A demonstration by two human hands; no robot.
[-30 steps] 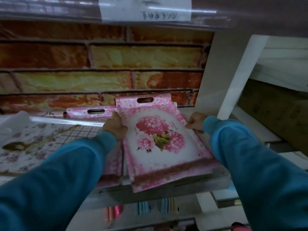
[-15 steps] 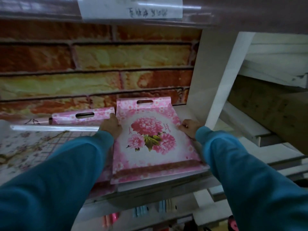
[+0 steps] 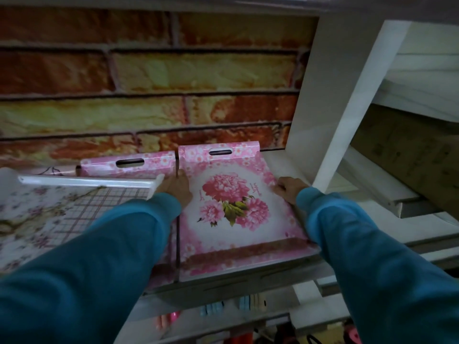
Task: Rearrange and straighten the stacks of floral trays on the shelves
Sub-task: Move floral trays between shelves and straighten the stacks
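A pink floral tray (image 3: 233,207) with a peony print and a slot handle lies on top of its stack on the shelf, squared to the shelf's front edge. My left hand (image 3: 177,188) grips its left rim and my right hand (image 3: 289,188) grips its right rim. A second pink tray stack (image 3: 129,166) lies just to the left, mostly behind my left sleeve. Further left sits a white tray (image 3: 49,212) with small flowers and a checked pattern.
The shelf board (image 3: 250,281) ends in a front edge below the trays. A white upright panel (image 3: 330,100) stands close on the right. A brick-pattern wall backs the shelf. Lower shelves hold small pastel items (image 3: 213,309).
The right tray stack has been turned from a slant to straight, and pushed back so its far end is level with the left stack. Both hands stayed on its rims.
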